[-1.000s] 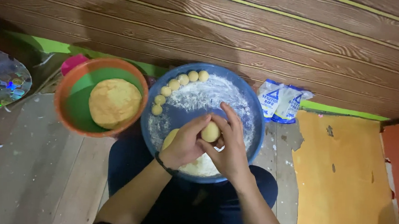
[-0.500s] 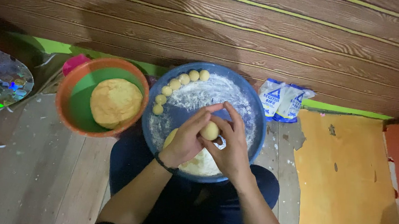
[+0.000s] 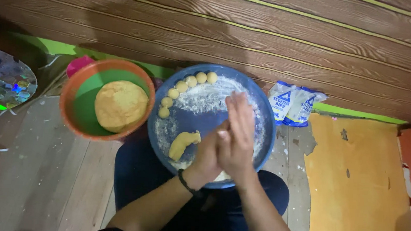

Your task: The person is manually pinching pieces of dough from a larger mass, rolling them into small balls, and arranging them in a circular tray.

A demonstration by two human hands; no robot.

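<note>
My left hand (image 3: 209,154) and my right hand (image 3: 237,131) are pressed palm to palm over the blue floured tray (image 3: 263,109) on my lap; a small dough piece seen earlier is hidden between them. Several small dough balls (image 3: 182,86) sit in a curved row along the tray's far left rim. An elongated yellow dough piece (image 3: 183,143) lies on the tray just left of my left hand. White flour (image 3: 202,98) covers the tray's middle.
An orange-and-green bowl (image 3: 72,117) with a large round dough lump (image 3: 120,105) stands left of the tray. A white and blue flour bag (image 3: 294,104) lies at the right by the wooden wall. A shiny iridescent disc (image 3: 0,81) lies far left, a yellow mat (image 3: 353,186) at right.
Earlier my fingers held a small dough ball in plain sight over the tray. Now my palms have closed flat together over it and the ball is hidden.
</note>
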